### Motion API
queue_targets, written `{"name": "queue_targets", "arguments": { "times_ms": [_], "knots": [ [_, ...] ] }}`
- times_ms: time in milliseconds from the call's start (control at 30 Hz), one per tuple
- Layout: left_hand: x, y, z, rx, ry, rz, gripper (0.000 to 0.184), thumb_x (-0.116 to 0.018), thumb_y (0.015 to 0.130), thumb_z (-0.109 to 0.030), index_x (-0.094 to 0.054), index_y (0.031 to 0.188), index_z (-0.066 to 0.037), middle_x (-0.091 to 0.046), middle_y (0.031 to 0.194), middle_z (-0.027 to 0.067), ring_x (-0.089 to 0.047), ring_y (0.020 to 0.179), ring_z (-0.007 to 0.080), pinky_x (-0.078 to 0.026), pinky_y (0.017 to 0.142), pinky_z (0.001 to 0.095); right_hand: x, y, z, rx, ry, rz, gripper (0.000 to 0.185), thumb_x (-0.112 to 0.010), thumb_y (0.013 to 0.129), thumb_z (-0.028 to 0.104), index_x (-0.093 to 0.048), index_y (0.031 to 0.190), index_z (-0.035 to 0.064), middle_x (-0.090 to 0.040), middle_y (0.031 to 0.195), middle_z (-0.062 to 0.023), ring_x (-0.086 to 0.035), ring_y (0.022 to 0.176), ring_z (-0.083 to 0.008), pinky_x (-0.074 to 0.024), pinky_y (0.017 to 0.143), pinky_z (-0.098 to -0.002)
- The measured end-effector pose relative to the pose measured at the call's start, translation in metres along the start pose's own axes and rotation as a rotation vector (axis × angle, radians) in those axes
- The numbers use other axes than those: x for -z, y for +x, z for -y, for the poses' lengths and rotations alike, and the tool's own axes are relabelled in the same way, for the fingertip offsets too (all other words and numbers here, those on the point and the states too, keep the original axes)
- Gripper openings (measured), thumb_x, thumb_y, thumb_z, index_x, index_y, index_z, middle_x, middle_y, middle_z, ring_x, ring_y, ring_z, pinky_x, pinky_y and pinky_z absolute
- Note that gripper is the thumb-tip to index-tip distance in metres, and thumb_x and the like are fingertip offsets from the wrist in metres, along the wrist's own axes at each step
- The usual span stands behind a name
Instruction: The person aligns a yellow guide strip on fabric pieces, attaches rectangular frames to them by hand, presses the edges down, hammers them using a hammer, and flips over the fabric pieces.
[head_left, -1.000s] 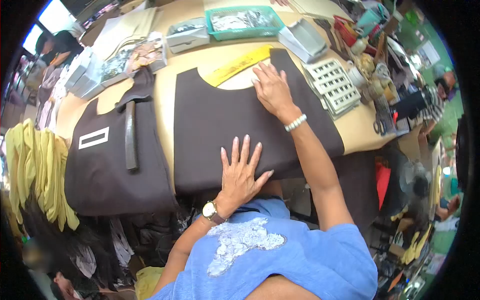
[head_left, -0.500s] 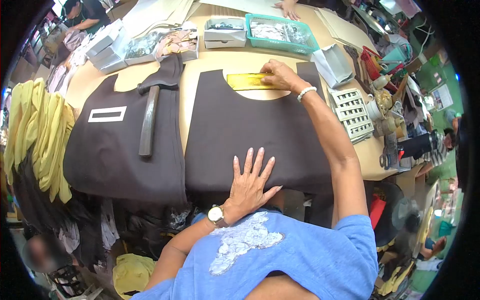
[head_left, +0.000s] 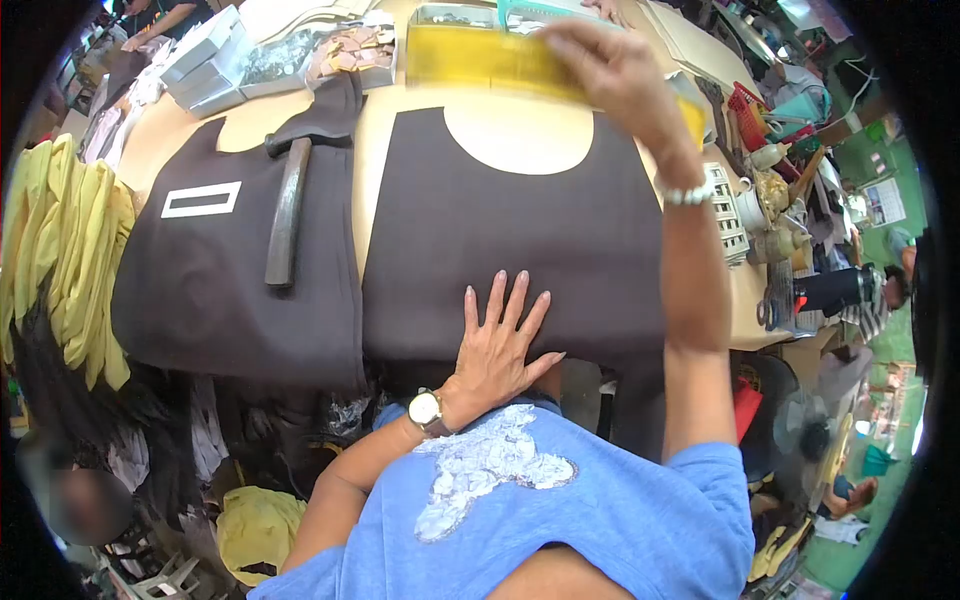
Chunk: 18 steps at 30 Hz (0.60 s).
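Note:
My right hand is raised over the far side of the table, its fingers closed on a see-through yellow plastic strip, which is smeared by motion. Below it lies a dark brown fabric panel with a curved neckline cut-out. On that panel's near part my left hand rests flat with fingers spread. To the left is a second dark brown fabric panel. It carries a white rectangular frame and a hammer with a dark handle.
Along the far edge stand a box of pinkish pieces, white boxes and a teal basket. Cream slotted pieces lie at right. Yellow fabric hangs at left. Another person's hand shows at the far edge.
My right hand has lifted the yellow strip off the neckline and moved it up and away from the panel. My left hand stays flat on the fabric. The view has shifted slightly.

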<state>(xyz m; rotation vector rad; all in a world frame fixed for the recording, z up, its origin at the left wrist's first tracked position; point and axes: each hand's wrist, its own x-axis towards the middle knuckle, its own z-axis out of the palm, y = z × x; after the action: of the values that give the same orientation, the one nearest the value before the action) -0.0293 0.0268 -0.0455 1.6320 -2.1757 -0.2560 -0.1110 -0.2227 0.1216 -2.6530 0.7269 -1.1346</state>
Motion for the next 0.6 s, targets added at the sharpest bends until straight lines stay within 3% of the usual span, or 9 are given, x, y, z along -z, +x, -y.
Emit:
{"name": "queue_targets", "arguments": {
  "times_ms": [33, 67, 100, 133, 233, 267, 467, 600],
  "knots": [
    [0.0, 0.001, 0.0, 0.005, -0.008, 0.015, 0.073, -0.053, 0.083, -0.057, -0.041, 0.139, -0.011, -0.023, 0.149, 0.0201, -0.017, 0.138, 0.0406, -0.019, 0.102, 0.0655, -0.01, -0.019, 0.007, -0.114, 0.165, 0.053, 0.017, -0.06, 0.088, 0.019, -0.068, 0.1, 0.0103, -0.067, 0.079, -0.0099, -0.064, 0.068, -0.0215, -0.0494, 0.063, -0.0291],
    [0.002, 0.002, 0.0, 0.009, -0.016, 0.029, 0.072, -0.054, 0.083, -0.057, -0.041, 0.138, -0.011, -0.023, 0.148, 0.0202, -0.019, 0.137, 0.0408, -0.02, 0.102, 0.0655, -0.016, -0.036, 0.022, -0.281, 0.159, 0.168, 0.017, -0.059, 0.088, 0.019, -0.069, 0.101, 0.0117, -0.065, 0.081, -0.0082, -0.063, 0.073, -0.0209, -0.0495, 0.068, -0.0312],
    [0.006, 0.003, 0.0, 0.014, -0.022, 0.043, 0.072, -0.054, 0.083, -0.057, -0.042, 0.138, -0.011, -0.024, 0.148, 0.0202, -0.02, 0.137, 0.041, -0.021, 0.101, 0.0656, -0.03, -0.055, 0.011, -0.164, 0.015, 0.19, 0.018, -0.058, 0.089, 0.016, -0.069, 0.102, 0.0127, -0.064, 0.086, -0.0089, -0.062, 0.079, -0.0222, -0.0491, 0.072, -0.0334],
    [0.012, 0.006, -0.001, 0.001, -0.011, -0.01, 0.068, -0.053, 0.084, -0.055, -0.047, 0.133, -0.008, -0.034, 0.141, 0.0218, -0.03, 0.131, 0.0403, -0.026, 0.099, 0.0636, -0.039, -0.073, 0.005, -0.224, 0.008, 0.142, 0.018, -0.057, 0.089, 0.016, -0.069, 0.102, 0.0114, -0.063, 0.089, -0.0096, -0.062, 0.08, -0.0229, -0.049, 0.073, -0.0341],
    [0.027, 0.02, 0.006, 0.011, -0.053, -0.007, 0.064, -0.054, 0.085, -0.053, -0.051, 0.127, -0.004, -0.045, 0.131, 0.0224, -0.039, 0.124, 0.0386, -0.031, 0.098, 0.0596, -0.04, -0.121, -0.012, -0.424, -0.039, -0.032, 0.02, -0.056, 0.089, 0.014, -0.068, 0.104, 0.0072, -0.062, 0.094, -0.0122, -0.063, 0.082, -0.0249, -0.0487, 0.075, -0.0354],
    [0.032, 0.026, 0.01, 0.024, -0.032, -0.094, 0.062, -0.056, 0.085, -0.049, -0.053, 0.123, -0.001, -0.05, 0.124, 0.0217, -0.043, 0.119, 0.0375, -0.033, 0.097, 0.056, -0.036, -0.134, -0.016, -0.491, -0.059, -0.097, 0.021, -0.055, 0.089, 0.013, -0.067, 0.105, 0.0058, -0.062, 0.095, -0.0131, -0.063, 0.083, -0.0255, -0.0486, 0.075, -0.0357],
    [0.039, 0.043, 0.06, 0.307, 0.253, -0.229, 0.059, -0.064, 0.082, -0.033, -0.047, 0.127, 0.0, -0.045, 0.13, 0.0218, -0.039, 0.124, 0.0375, -0.032, 0.1, 0.0496, -0.023, -0.202, 0.0, -0.909, -0.196, -0.115, 0.034, -0.058, 0.086, 0.011, -0.057, 0.119, -0.0012, -0.062, 0.097, -0.0154, -0.061, 0.088, -0.0286, -0.0477, 0.081, -0.0375],
    [0.036, 0.041, 0.075, 0.368, 0.18, -0.265, 0.055, -0.065, 0.082, -0.026, -0.048, 0.126, 0.001, -0.048, 0.126, 0.022, -0.042, 0.121, 0.0367, -0.034, 0.099, 0.0492, -0.025, -0.216, 0.007, -0.938, -0.251, -0.184, 0.038, -0.059, 0.085, 0.009, -0.055, 0.121, -0.0014, -0.063, 0.103, -0.0133, -0.057, 0.099, -0.028, -0.0434, 0.09, -0.0386]
  ]
}}
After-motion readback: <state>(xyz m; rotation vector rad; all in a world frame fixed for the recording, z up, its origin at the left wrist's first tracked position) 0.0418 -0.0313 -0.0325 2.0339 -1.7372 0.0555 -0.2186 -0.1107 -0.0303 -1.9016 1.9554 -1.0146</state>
